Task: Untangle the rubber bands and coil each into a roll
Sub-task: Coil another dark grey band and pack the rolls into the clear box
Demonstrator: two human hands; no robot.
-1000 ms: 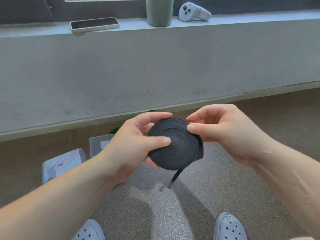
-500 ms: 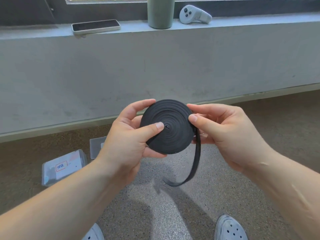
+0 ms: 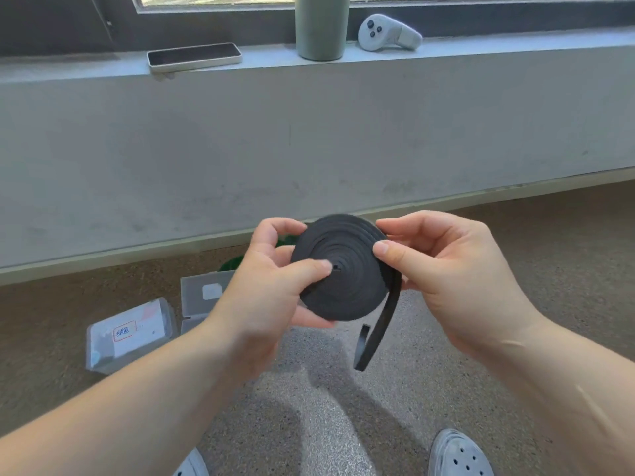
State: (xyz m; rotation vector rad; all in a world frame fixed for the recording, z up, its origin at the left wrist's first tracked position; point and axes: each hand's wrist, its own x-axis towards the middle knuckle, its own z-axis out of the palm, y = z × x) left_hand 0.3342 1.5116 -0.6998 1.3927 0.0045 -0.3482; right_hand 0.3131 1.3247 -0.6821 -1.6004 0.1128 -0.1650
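A black rubber band wound into a flat spiral roll (image 3: 347,269) is held up in front of me, above the floor. My left hand (image 3: 271,290) grips the roll, its thumb pressed near the small hole at the centre and its fingers behind. My right hand (image 3: 450,269) pinches the roll's right edge between thumb and fingers. A short loose tail (image 3: 378,334) of the band hangs down from the right side and curls up at its end. A bit of green (image 3: 233,262) shows on the floor behind my left hand, mostly hidden.
Clear plastic boxes (image 3: 127,334) (image 3: 202,290) lie on the speckled floor at the left. A grey wall rises ahead, with a ledge carrying a phone (image 3: 194,56), a green tumbler (image 3: 321,27) and a white controller (image 3: 388,32). My shoes (image 3: 457,455) are at the bottom.
The roll has been turned between my hands. The hanging tail first grew from a short strip into a long loop, then shortened as more band was wound on.
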